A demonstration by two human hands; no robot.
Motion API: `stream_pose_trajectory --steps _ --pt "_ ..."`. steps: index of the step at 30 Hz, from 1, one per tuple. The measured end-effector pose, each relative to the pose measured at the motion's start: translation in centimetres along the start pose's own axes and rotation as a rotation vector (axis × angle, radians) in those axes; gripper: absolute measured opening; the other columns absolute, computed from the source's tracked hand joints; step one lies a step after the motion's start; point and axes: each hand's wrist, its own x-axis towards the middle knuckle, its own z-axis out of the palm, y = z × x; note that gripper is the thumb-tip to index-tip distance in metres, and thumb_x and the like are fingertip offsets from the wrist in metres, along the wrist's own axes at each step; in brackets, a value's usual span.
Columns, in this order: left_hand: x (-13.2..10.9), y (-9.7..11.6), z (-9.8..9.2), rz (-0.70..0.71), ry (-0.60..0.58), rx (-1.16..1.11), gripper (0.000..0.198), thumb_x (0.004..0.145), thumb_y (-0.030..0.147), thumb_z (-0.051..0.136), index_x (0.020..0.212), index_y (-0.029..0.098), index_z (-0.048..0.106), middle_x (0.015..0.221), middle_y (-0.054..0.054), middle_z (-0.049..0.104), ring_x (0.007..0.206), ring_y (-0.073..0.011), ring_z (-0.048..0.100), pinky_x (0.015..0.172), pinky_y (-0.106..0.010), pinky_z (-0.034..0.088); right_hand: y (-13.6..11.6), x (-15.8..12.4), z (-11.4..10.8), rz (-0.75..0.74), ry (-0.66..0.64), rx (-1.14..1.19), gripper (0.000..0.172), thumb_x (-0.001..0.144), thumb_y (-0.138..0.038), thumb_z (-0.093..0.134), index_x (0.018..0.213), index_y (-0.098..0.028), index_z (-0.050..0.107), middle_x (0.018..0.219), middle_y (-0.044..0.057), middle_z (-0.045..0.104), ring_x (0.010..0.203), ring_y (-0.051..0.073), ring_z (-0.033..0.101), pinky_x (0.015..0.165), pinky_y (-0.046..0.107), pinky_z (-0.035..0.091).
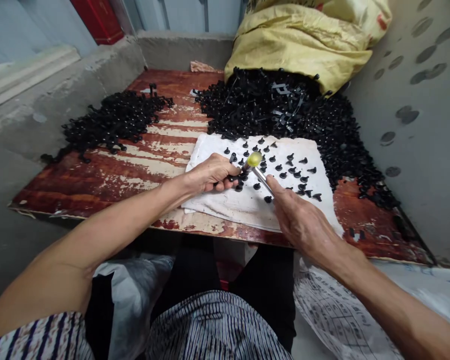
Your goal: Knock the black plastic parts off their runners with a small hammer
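My left hand (212, 173) rests on a white cloth (247, 202) with its fingers curled round a small black part (233, 178). My right hand (300, 220) grips the metal handle of a small hammer with a yellow-green head (254, 160). The hammer head hovers just right of my left fingers, above the part. Several small black plastic pieces (285, 172) stand scattered over the cloth to the right of the hammer.
The cloth lies on a worn red wooden board (108, 175). A big heap of black parts (285, 110) spills from a yellow sack (303, 45) at the back right. A smaller black heap (112, 120) sits at the back left. Grey concrete walls surround the board.
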Motion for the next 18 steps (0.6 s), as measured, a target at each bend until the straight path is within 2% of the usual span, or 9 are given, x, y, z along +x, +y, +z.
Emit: stream_pose_trajectory --steps 1,4,5,8,9,12,13,16,18 --pt "0.0 0.0 0.0 -0.01 0.006 0.007 0.025 0.084 0.008 0.058 0.061 0.012 0.053 0.045 -0.003 0.057 0.029 -0.004 0.041 0.028 -0.018 0.019 0.0 0.0 0.0 -0.006 -0.017 -0.002 0.063 0.091 -0.01 0.039 0.154 -0.016 0.03 0.113 0.018 0.071 0.084 0.026 0.072 0.069 0.039 0.06" --pt "0.1 0.0 0.0 -0.011 0.002 0.002 0.025 0.085 0.007 0.057 0.061 0.013 0.053 0.046 -0.003 0.058 0.03 -0.0046 0.043 0.029 -0.017 0.02 -0.1 -0.1 -0.3 0.021 0.097 0.0 0.064 0.093 -0.01 0.039 0.155 -0.018 0.026 0.126 0.018 0.065 0.094 0.024 0.07 0.077 0.037 0.059" --pt "0.1 0.0 0.0 -0.011 -0.002 0.003 0.025 0.085 0.008 0.057 0.061 0.013 0.053 0.047 -0.004 0.058 0.03 -0.0049 0.044 0.029 -0.018 0.02 -0.1 -0.1 -0.4 0.024 0.101 -0.006 0.064 0.092 -0.011 0.039 0.155 -0.018 0.026 0.124 0.018 0.066 0.092 0.024 0.07 0.076 0.037 0.059" --pt "0.2 -0.1 0.1 -0.018 -0.005 0.024 0.024 0.085 0.01 0.058 0.062 0.013 0.054 0.048 -0.004 0.059 0.029 -0.0048 0.043 0.03 -0.018 0.021 0.0 -0.3 -0.5 0.031 -0.041 -0.009 0.062 0.09 -0.012 0.038 0.152 -0.015 0.034 0.095 0.014 0.072 0.07 0.023 0.068 0.063 0.037 0.058" --pt "0.1 -0.1 0.1 -0.023 -0.005 0.035 0.024 0.086 0.01 0.058 0.062 0.013 0.054 0.047 -0.004 0.058 0.028 -0.0046 0.042 0.03 -0.018 0.021 0.0 -0.3 -0.5 0.05 -0.061 0.008 0.061 0.09 -0.014 0.038 0.151 -0.015 0.037 0.093 0.013 0.072 0.069 0.023 0.068 0.064 0.038 0.058" --pt "-0.1 0.0 0.2 -0.012 -0.014 0.05 0.025 0.086 0.011 0.058 0.062 0.013 0.054 0.044 -0.002 0.056 0.027 -0.0044 0.04 0.03 -0.018 0.023 -0.3 -0.4 -0.4 0.171 0.049 0.076 0.058 0.09 -0.017 0.04 0.148 -0.016 0.041 0.101 0.015 0.07 0.079 0.024 0.067 0.073 0.039 0.057" --pt "-0.2 0.1 0.1 -0.009 -0.019 0.055 0.025 0.086 0.012 0.059 0.062 0.013 0.054 0.043 -0.002 0.055 0.027 -0.0043 0.039 0.031 -0.018 0.023 -0.4 -0.4 -0.4 0.194 0.052 0.1 0.058 0.09 -0.018 0.041 0.148 -0.016 0.042 0.097 0.013 0.07 0.076 0.023 0.065 0.071 0.038 0.056" --pt "-0.4 0.5 -0.4 -0.005 -0.051 0.066 0.023 0.086 0.014 0.062 0.065 0.014 0.054 0.044 -0.002 0.054 0.029 -0.0053 0.041 0.031 -0.018 0.022 -0.7 -0.4 -0.8 0.236 -0.09 0.223 0.054 0.089 -0.023 0.045 0.142 -0.018 0.049 0.077 0.006 0.066 0.061 0.019 0.058 0.061 0.034 0.053" --pt "-0.8 0.9 -1.0 0.003 -0.063 0.077 0.023 0.086 0.015 0.062 0.065 0.015 0.053 0.047 -0.001 0.054 0.032 -0.0059 0.045 0.031 -0.017 0.021 -0.6 -0.6 -1.3 0.326 -0.065 0.346 0.05 0.092 -0.027 0.045 0.142 -0.02 0.049 0.074 0.002 0.061 0.056 0.016 0.053 0.057 0.031 0.05"
